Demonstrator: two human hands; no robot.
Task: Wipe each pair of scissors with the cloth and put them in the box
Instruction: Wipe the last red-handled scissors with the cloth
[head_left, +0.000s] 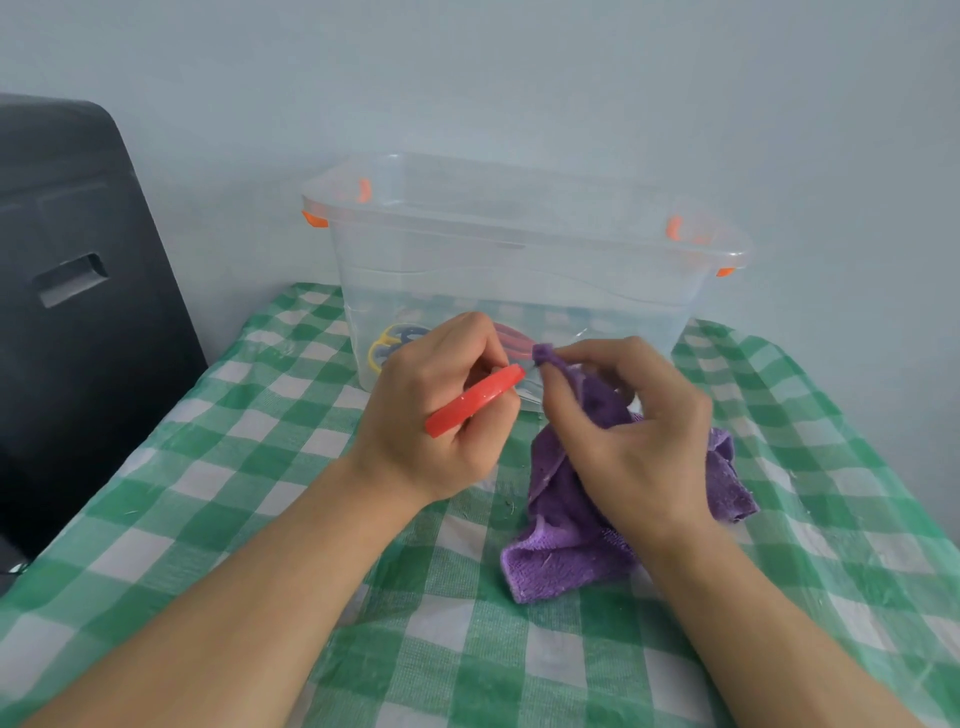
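Note:
My left hand (441, 410) grips the red handle of a pair of scissors (472, 400) above the table; the blades are hidden behind the cloth and my fingers. My right hand (623, 426) pinches a purple cloth (566, 545) at its top, close against the scissors, and the rest of the cloth hangs down onto the table. Just behind my hands stands a clear plastic box (519, 249) with orange clips, its lid off. Inside it lie yellow-handled scissors (387, 345) and a pair with pink handles (511, 338).
A green and white checked tablecloth (260, 467) covers the table. A black chair back (78, 291) stands at the left edge. A pale wall rises right behind the box.

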